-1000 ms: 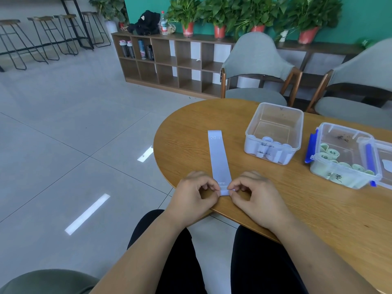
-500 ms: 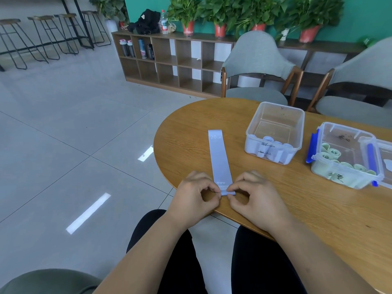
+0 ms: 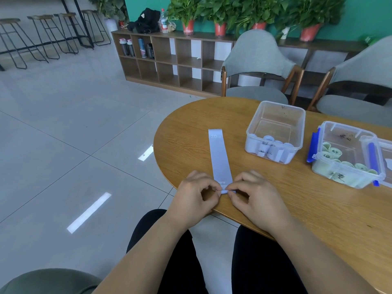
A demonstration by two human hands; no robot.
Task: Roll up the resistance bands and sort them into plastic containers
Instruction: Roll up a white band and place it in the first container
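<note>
At the near edge of the table [image 3: 191, 134], directly in front of the seated person:

- Band [image 3: 219, 158], pale blue, one. It lies flat and straight on the wood. The far end, marked 20 LB, points toward the middle of the table, and the near end sits just inside the edge. This lengthwise lay likely gives the roll a clear run away from the body.
- Left hand [image 3: 195, 194]. Thumb and forefinger are curled in and pinch the left side of the band's near end, where a small first turn shows.
- Right hand [image 3: 254, 194]. It has the same narrow pinch on the right side of that turn and holds nothing else. One hand per side probably keeps the roll square and tight.
- Step, as judged: rolling has barely begun, and almost the whole length is flat.
- Clear box [image 3: 253, 117], right of the band, lidless. Pale rolls [image 3: 273, 149] are bunched against its near wall. By colour it is the likely home for this band.
- Clip box [image 3: 347, 132], further right, with blue latches. It holds green rolls [image 3: 333, 149], so the sorting appears to go by colour.
- Third box [image 3: 384, 145], cut off by the right edge of the view. Its contents cannot be told.
</note>
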